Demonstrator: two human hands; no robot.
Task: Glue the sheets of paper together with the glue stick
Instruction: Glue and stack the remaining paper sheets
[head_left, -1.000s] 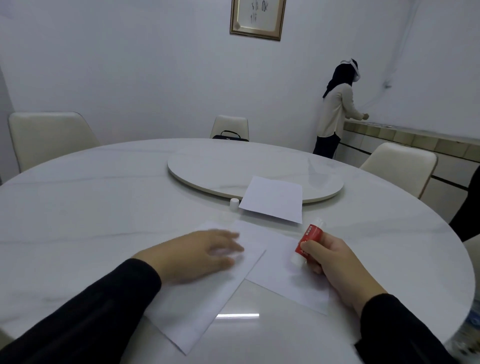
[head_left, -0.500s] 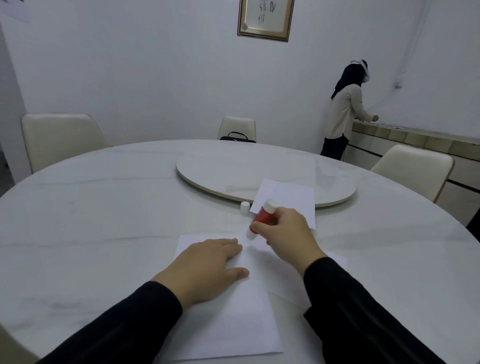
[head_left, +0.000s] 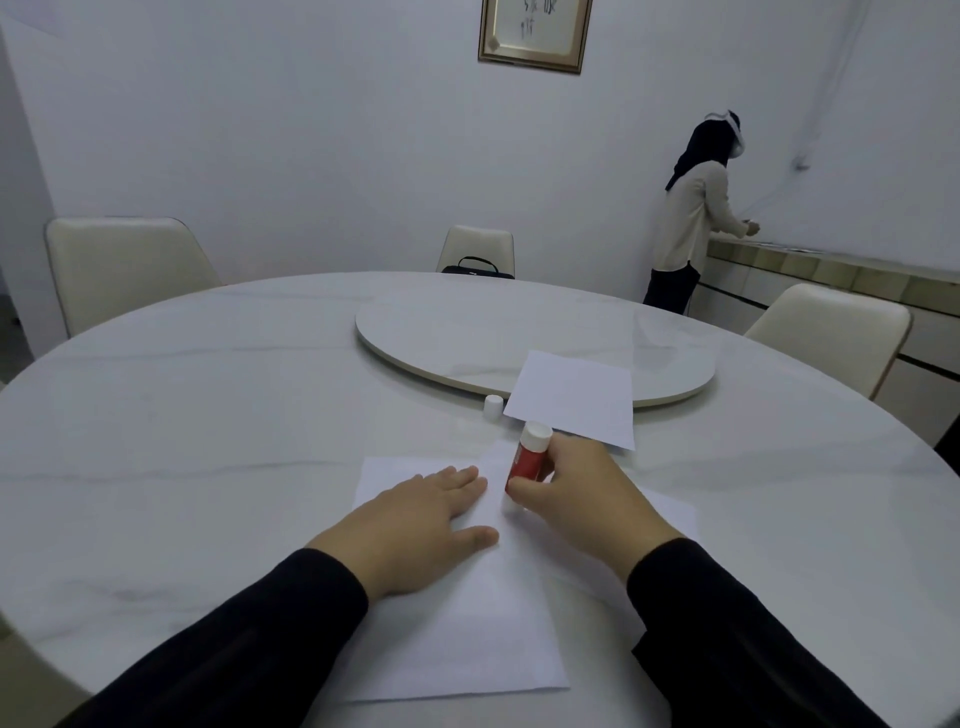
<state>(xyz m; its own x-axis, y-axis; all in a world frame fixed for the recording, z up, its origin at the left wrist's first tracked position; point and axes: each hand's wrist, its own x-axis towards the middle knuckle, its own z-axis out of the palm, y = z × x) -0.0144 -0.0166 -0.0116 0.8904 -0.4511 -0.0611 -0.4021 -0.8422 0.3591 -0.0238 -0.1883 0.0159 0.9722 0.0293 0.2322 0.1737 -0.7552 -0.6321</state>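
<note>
A white sheet of paper (head_left: 457, 634) lies on the round table in front of me, overlapping a second sheet (head_left: 670, 512) under my right arm. My left hand (head_left: 415, 525) rests flat on the near sheet with fingers straight. My right hand (head_left: 576, 499) grips a red glue stick (head_left: 527, 457) with a white end up, its lower end pressed to the paper near the sheet's far right corner. A third sheet (head_left: 574, 395) lies farther off, partly on the turntable. The white cap (head_left: 493, 405) stands beside it.
A raised round turntable (head_left: 467, 332) takes up the table's middle. Cream chairs (head_left: 124, 265) stand around the table, one holding a dark bag (head_left: 477, 269). A person (head_left: 696, 218) stands at a counter at the back right, facing away.
My right hand has brought the glue stick from the right side to the far edge of the near sheet and down beside my left fingertips. The near sheet has turned square to me.
</note>
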